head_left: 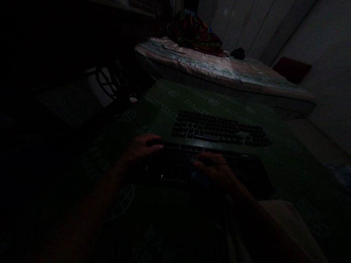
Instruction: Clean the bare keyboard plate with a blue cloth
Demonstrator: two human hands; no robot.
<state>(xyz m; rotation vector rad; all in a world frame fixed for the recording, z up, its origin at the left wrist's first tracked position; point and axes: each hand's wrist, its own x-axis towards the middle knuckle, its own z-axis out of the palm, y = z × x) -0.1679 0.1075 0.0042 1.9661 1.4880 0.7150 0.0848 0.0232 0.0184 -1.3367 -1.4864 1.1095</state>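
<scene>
The room is very dark. A black keyboard body lies on a green printed cover. My left hand grips its far left corner, with the thumb along the top edge and the other fingers mostly hidden. Over the middle of the keyboard, my right hand is closed around a dull bluish thing, too dim to name, which hangs low over the key area. Beyond the body, loose black keycaps are laid out in rows like a keyboard, the long space bar among them.
The green cover bears white globe prints and lettering. A light cloth lies at the near right. Behind stands a bed with a pale mattress and a dark red patterned bundle. A dark wheel-like frame is at the left.
</scene>
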